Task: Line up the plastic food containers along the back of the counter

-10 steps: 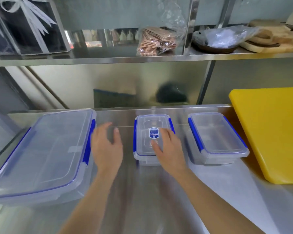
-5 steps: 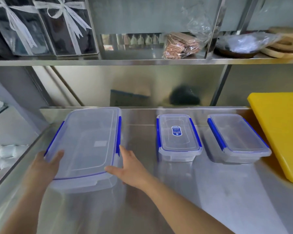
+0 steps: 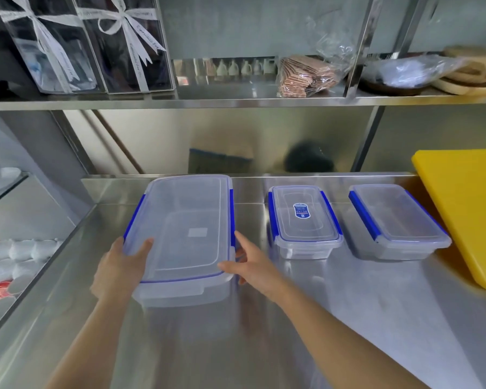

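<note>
Stainless counter [image 3: 334, 318] under a steel shelf [image 3: 236, 102] — three lidded containers nearly in a row.

Head view: the left hand [image 3: 118, 270] and right hand [image 3: 253, 268] clasp the near corners of the large container [image 3: 185, 234], fingers curled on its rim; its far end meets the back ledge. The small container [image 3: 303, 220] and medium container [image 3: 396, 220] sit to its right by the yellow board [image 3: 466, 211] — apparently only squaring up remains.

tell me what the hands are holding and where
Both hands hold the large lidded container by its near corners: left hand at the near-left corner, right hand at the near-right.
</note>
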`<state>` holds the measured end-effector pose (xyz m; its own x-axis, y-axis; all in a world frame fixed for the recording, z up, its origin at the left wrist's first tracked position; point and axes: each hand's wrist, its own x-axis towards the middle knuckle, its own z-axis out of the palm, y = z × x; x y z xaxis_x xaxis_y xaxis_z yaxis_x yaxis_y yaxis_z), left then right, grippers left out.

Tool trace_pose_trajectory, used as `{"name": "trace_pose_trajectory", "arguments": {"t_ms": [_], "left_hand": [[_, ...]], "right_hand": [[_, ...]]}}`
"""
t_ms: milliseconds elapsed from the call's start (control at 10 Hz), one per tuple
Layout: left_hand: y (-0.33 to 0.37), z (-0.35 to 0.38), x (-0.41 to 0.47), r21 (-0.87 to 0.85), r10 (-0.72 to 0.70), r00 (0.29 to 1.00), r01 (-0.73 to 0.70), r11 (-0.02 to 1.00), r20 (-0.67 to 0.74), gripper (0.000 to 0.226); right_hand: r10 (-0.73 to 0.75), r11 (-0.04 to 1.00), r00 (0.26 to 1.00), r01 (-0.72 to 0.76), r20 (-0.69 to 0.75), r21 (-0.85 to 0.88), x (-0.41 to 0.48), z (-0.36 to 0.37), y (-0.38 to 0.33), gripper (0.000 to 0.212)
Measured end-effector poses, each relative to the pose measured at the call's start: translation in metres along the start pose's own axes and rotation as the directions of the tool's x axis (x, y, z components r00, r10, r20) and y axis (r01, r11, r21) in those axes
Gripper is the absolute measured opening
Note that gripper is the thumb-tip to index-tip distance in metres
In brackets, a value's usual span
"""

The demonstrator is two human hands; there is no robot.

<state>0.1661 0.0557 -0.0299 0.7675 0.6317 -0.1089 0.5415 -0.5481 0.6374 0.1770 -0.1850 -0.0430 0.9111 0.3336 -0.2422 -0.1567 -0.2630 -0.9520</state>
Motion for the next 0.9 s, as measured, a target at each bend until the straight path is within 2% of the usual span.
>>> {"name": "trace_pose_trajectory", "arguments": {"t_ms": [100, 600, 700, 800, 900], "left_hand": [[0.001, 0.003, -0.004, -0.008, 0.009, 1.0, -0.009, 1.0, 0.012, 0.077], [0.003, 0.008, -0.003, 0.033, 0.026, 1.0, -0.025, 0.999, -0.012, 0.068], [0.006, 0.004, -0.005, 0.04, 0.016, 0.999, -0.018, 0.999, 0.038, 0.071], [0.012, -0.002, -0.008, 0.122, 0.008, 0.999, -0.013, 0.993, 0.035, 0.072], [0.037, -0.016, -0.021, 0.154, 0.157, 0.986, -0.146, 0.977, -0.061, 0.068]], "right_hand": [[-0.005, 1.0, 0.999, 0.005, -0.043, 0.014, -0.006, -0.003, 0.002, 0.066], [0.013, 0.998, 1.0, -0.015, -0.028, -0.056, -0.003, -0.001, 0.002, 0.076], [0.024, 0.98, 1.0, -0.023, 0.003, -0.199, -0.009, -0.001, -0.006, 0.074], [-0.039, 0.925, 0.998, 0.051, 0.039, -0.377, -0.025, -0.009, -0.026, 0.066], [-0.104, 0.874, 0.994, 0.073, -0.037, -0.48, -0.044, -0.032, -0.051, 0.056]]}}
